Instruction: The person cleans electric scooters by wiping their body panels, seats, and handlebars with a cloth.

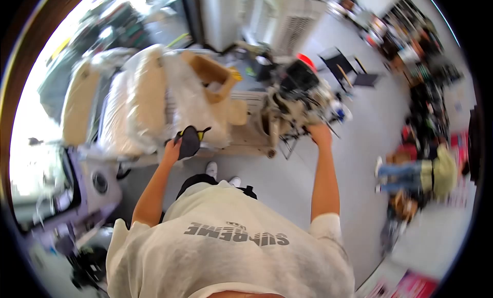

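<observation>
My left hand (173, 150) grips a flat dark grey item (189, 142) with yellow trim and black loops, held at the front edge of a surface with plastic-wrapped beige cushions (146, 95). Out to the right, my right hand (321, 135) reaches to the near side of a cluttered pile (303, 100) of beige and dark things. Its fingers are bent at the pile's edge; what they hold, if anything, is blurred and hidden. Thin black folding legs (288, 148) show below the pile.
A cardboard box (210, 74) lies behind the cushions. A black folding chair (337, 67) stands at the back right. Another person (416, 175) is by cluttered shelves on the far right. A lilac machine (97, 182) stands at left.
</observation>
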`<state>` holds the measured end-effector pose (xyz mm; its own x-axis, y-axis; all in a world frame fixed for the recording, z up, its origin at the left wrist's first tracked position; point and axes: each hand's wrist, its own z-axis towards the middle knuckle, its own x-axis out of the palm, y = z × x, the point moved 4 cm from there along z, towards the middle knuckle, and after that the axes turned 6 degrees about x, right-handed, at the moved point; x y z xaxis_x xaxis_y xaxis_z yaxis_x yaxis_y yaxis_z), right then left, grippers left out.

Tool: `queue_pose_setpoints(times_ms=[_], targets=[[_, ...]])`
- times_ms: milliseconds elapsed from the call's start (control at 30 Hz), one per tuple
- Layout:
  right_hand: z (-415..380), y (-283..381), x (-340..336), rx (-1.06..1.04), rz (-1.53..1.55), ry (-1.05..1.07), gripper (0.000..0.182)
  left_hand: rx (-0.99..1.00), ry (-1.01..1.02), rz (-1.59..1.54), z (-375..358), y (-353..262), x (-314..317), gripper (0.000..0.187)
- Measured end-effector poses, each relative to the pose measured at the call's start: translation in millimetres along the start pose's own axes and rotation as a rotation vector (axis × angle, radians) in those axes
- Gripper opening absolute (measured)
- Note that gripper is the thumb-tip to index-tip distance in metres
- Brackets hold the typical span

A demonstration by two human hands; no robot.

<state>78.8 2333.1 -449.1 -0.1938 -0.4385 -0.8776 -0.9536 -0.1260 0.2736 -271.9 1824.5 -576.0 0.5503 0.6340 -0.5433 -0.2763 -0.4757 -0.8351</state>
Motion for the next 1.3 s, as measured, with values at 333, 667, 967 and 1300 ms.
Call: queue_pose_setpoints(times_ms=[333, 667, 967, 1300], targets=[[9, -1, 6, 0.027, 0.26, 0.026, 0.026, -0.203, -0.55, -0.995, -85, -94, -161, 0.062], [-11, 8, -6, 0.096, 0.098, -0.107, 0.038, 0.123, -0.391, -1.089, 8, -168, -273, 0.069], [-25, 13, -12, 0.227, -0.09, -0.192, 0.053, 0.108, -0.067, -1.201, 179, -175, -264, 0.066], [-50, 41, -25, 0.188, -0.076, -0.229, 0.051, 0.015, 0.104, -1.05, 277, -205, -186, 0.043]])
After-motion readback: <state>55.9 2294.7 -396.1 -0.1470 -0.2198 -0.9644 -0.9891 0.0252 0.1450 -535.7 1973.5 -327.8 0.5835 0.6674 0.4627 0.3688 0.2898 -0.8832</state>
